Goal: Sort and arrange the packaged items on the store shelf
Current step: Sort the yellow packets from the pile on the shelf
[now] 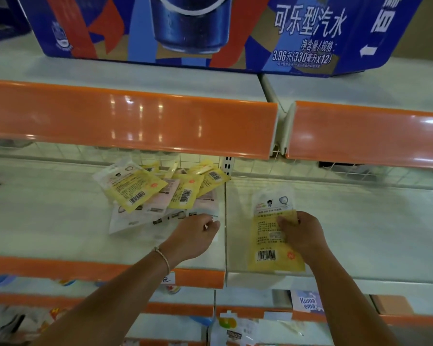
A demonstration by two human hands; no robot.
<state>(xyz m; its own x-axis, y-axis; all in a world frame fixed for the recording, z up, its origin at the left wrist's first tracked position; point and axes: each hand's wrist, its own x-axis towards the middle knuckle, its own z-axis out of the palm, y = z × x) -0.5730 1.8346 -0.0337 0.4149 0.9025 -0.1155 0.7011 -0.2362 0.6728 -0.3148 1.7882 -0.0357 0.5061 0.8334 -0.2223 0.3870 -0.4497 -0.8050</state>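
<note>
A loose heap of flat yellow and pink-white packets lies on the left section of the pale shelf. My left hand reaches to the heap's near right corner and pinches the edge of a pale packet. On the right shelf section a single yellow packet lies flat, barcode toward me, its lower end over the front edge. My right hand holds it at its right side, thumb on top.
An orange price rail of the shelf above overhangs the work area. A blue drinks carton stands on that upper shelf. A metal divider strip separates the two sections. Lower shelves with other packaged goods are below.
</note>
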